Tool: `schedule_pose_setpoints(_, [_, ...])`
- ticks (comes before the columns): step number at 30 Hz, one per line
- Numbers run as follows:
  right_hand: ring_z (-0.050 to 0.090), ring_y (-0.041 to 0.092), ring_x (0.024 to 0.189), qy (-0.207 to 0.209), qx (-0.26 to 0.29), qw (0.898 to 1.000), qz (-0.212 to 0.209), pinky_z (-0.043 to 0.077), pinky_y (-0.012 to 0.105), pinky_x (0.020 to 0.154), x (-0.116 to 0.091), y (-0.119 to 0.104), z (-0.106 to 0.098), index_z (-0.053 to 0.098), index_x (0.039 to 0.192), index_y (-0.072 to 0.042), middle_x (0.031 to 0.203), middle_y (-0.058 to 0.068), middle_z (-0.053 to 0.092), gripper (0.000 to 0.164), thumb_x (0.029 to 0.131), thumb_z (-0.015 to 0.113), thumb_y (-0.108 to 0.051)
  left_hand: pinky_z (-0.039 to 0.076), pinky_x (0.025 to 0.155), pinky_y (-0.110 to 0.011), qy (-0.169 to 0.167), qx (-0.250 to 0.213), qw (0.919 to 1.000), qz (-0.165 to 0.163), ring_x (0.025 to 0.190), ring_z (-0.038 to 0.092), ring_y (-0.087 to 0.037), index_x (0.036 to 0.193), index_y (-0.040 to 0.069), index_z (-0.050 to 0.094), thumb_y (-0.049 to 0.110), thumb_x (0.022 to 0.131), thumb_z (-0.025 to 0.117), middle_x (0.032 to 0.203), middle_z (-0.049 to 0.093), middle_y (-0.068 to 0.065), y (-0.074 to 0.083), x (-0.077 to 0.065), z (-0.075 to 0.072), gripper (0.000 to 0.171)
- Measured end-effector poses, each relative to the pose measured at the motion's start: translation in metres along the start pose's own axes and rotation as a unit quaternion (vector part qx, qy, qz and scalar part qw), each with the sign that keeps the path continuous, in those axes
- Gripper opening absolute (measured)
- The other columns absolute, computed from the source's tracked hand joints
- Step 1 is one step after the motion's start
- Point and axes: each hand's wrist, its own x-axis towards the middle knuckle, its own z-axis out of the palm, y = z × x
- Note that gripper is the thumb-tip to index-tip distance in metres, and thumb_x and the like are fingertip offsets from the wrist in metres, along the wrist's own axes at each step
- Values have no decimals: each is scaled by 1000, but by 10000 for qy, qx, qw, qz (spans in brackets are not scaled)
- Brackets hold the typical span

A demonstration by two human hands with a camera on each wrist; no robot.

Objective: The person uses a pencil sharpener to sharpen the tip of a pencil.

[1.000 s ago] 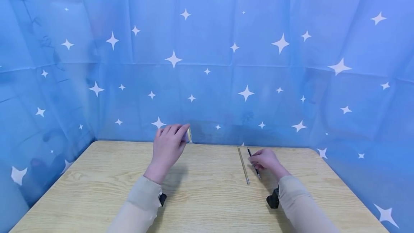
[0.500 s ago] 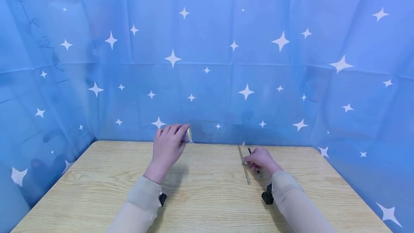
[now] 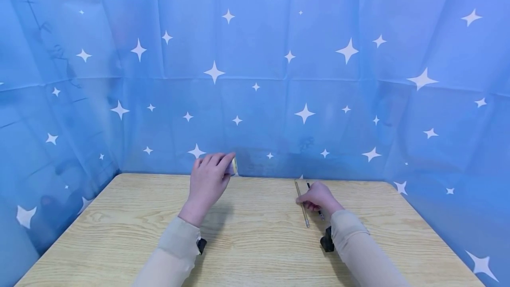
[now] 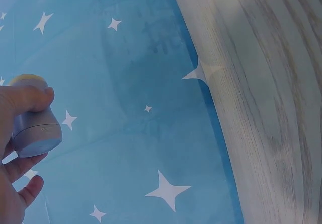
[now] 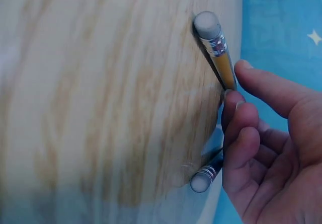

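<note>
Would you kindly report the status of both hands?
Left hand grips small container. Right hand at yellow pencil, hold unclear. Dark pencil close beside, partly hidden.

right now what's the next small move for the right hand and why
Probably close the thumb and index fingertip of the right hand firmly on the yellow pencil: they sit at its shaft, but a firm pinch isn't clear. The dark pencil lies close by, so gripping only the yellow one seems wise.
</note>
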Motion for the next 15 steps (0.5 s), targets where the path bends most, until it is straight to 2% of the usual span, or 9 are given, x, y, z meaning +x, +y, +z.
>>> schedule_pose_setpoints(15, [50, 13, 40, 189, -284, 9994, -73, 40, 25, 40, 2, -2, 0, 67, 56, -2, 50, 6, 59, 22, 73, 74, -13, 44, 84, -48, 42, -40, 10000, -28, 104, 60, -29, 126, 18, 65, 10, 80, 76, 111, 66, -6, 0, 1, -3, 48])
